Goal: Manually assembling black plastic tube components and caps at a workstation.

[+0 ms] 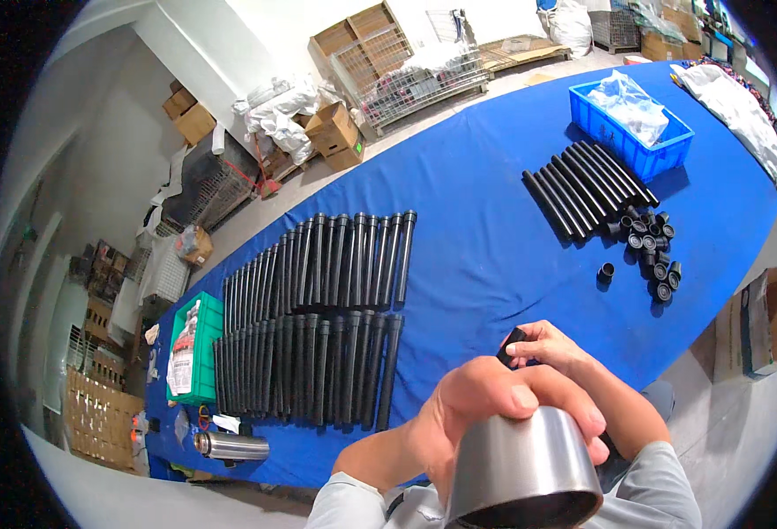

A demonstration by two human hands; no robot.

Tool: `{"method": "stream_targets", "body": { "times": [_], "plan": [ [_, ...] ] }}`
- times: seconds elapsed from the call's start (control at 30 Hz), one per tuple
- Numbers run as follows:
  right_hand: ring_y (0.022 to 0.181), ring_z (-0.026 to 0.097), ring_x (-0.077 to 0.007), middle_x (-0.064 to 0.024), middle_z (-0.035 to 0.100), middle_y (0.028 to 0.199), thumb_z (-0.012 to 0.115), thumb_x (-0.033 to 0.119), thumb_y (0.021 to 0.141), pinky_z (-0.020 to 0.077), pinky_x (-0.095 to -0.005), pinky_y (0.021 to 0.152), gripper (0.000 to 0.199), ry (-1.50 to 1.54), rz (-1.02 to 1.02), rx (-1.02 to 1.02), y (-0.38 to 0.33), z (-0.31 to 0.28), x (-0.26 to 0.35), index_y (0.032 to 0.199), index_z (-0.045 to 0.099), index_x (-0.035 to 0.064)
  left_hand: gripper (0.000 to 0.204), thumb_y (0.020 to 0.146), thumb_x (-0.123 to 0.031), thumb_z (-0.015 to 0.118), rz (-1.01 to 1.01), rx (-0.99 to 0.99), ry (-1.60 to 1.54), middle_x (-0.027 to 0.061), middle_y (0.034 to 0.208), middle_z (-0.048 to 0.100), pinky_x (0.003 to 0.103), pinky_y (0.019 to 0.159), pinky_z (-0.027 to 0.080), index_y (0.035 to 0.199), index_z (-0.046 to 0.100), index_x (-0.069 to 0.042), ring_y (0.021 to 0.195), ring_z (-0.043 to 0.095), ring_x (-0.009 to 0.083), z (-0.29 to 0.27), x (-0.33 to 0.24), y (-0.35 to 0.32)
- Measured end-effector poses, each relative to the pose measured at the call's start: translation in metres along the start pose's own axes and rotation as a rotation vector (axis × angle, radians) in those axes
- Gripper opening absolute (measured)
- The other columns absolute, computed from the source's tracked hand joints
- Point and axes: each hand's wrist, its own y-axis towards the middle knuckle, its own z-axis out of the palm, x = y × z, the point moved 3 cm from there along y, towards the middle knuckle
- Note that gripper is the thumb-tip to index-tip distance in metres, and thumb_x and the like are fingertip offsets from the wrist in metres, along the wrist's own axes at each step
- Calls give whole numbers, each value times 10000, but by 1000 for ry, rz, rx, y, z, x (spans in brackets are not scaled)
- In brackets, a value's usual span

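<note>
My left hand (485, 397) is wrapped over a brushed-steel cylinder (529, 467), held up close, its dark hollow end facing me. Just behind it, my right hand (547, 346) is closed on a black tube (512, 344); only its upper end shows, the rest being hidden behind my left hand. To the left, two rows of capped black tubes (340, 264) lie side by side on the blue cloth (468, 220). Farther right are several plain black tubes (587, 189), with a loose cluster of short black caps (648, 242) beside them.
A blue crate (631, 150) with clear plastic bags stands at the far right. At the table's left end are a green crate (208, 353) and a steel flask (234, 445) lying on its side. A cardboard box (767, 317) sits beyond the right edge.
</note>
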Motion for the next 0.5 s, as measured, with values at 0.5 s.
{"method": "stream_targets", "body": {
  "times": [0.5],
  "plan": [
    [688,606,-100,-26,666,803,699,169,865,501,-251,646,172,19,2,7,4,-4,-8,954,688,22,1013,752,-222,822,267,422,-58,450,1298,375,554,994,421,1486,173,37,1208,465,507,10,-7,37]
  ]
}}
